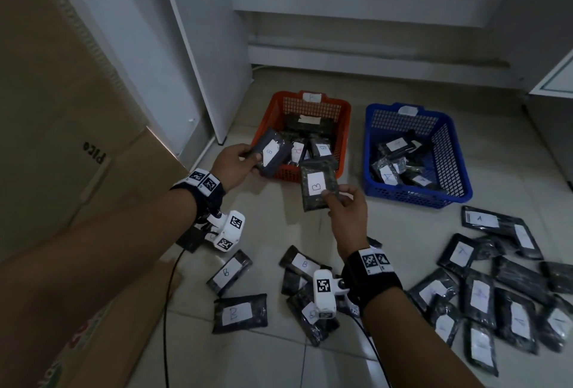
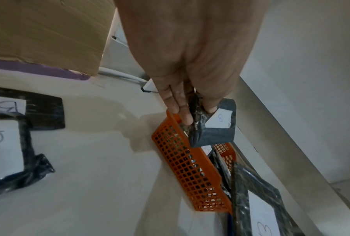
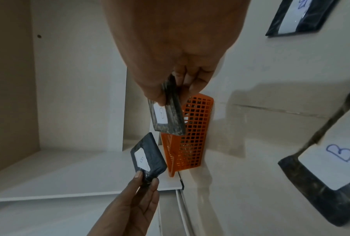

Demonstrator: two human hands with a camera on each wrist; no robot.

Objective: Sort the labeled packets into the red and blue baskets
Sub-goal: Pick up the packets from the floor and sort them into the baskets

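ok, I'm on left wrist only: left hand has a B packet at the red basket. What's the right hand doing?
Observer: The right hand pinches a second B packet by its lower corner, just in front of the red basket.
Operator: Blue basket? Can't see it here.
Observer: The blue basket sits on the floor right of the red one, with A packets inside.
Operator: What's left unsorted?
Observer: Loose B packets lie on the floor near the wrists, and a larger pile of A packets lies further right.
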